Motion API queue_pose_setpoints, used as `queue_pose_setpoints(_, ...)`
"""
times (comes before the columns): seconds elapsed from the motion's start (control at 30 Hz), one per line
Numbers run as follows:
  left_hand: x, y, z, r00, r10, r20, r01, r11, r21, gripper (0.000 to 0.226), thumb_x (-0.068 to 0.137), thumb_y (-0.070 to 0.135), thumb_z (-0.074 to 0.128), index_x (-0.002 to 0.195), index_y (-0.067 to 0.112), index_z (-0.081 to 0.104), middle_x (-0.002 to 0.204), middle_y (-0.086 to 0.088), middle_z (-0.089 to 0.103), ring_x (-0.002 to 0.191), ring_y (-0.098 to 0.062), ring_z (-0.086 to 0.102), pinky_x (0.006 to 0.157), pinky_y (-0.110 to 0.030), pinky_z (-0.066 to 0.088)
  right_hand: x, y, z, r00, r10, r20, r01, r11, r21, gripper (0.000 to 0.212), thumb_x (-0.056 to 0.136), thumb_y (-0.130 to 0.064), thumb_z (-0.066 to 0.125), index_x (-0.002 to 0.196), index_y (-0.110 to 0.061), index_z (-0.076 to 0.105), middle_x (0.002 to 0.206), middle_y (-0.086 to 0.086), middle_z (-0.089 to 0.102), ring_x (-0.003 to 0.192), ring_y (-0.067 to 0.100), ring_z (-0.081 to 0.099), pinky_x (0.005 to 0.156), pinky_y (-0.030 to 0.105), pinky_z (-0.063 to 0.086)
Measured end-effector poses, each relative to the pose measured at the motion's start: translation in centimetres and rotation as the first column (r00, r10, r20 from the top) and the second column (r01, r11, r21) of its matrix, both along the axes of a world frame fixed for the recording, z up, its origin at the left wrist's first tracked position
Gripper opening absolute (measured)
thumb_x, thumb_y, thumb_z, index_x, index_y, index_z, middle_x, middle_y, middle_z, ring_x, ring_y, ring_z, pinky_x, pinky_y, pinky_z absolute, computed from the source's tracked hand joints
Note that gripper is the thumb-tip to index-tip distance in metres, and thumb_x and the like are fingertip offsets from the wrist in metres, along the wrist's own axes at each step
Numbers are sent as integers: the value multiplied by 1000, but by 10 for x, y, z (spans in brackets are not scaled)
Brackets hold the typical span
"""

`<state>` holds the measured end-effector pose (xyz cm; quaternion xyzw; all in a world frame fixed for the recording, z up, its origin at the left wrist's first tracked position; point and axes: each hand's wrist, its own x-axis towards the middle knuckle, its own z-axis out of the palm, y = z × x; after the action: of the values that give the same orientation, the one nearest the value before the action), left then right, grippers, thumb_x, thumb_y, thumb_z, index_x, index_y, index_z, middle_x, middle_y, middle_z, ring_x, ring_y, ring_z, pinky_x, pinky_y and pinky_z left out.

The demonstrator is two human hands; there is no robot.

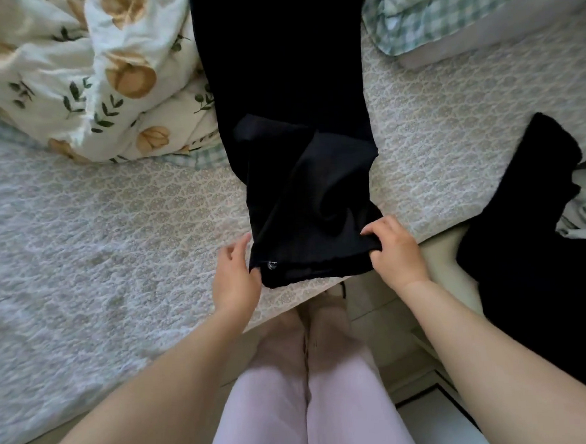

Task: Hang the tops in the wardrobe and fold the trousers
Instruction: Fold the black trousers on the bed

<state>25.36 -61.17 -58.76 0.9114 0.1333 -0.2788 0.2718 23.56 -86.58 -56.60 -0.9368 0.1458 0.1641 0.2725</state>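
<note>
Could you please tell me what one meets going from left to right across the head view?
Bunched cream quilt with a floral print → left hand → long black trousers laid out flat → right hand → crumpled black garment at the right edge.

Plain black trousers (295, 118). Pale grey-beige bedspread (114, 232), small repeating medallion pattern. Cream duvet (69, 64), printed with tan-orange fruits and dark green leaf sprigs. Green-and-white gingham pillow (443, 6). Second black garment (532, 224) at right. Pale pink leggings (310, 409) on the person.
</note>
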Motion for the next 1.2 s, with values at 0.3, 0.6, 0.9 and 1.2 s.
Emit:
queue_pose_setpoints(0.3,54,-13,36,939,-20,342,55,994,-93,19,97,17,45,107,19,61,77,2,60,72,-23,58,59,-30,39,43,-23,44,977,-192,88,175,969,176,39,77,9,49,107,-11,63,96,0,64,90,21,61,82,23,43)
queue_pose_setpoints(0.6,1,-10,-9,947,-224,231,243,968,-58,30,93,-1,47,111,10,67,140,-7,49,120,-30,53,92,-32,45,0,-25,-25,957,257,133,-239,961,-138,29,66,11,59,87,-5,69,100,18,63,86,38,64,68,39,53)
queue_pose_setpoints(0.9,-31,-9,-37,885,-418,207,381,903,196,22,78,4,72,100,4,67,122,-21,57,104,-41,57,77,-46,53,-25,-12,-40,840,412,-353,-527,776,-347,91,71,-49,71,145,-18,30,154,8,20,137,30,26,104,43,30)
queue_pose_setpoints(1.2,-53,17,-33,666,-626,406,462,773,435,10,77,17,61,85,20,66,115,6,62,109,-23,44,87,-40,29,-30,-14,-58,829,525,-194,-551,703,-450,71,43,-23,85,110,-10,66,121,14,59,114,31,41,97,50,41)
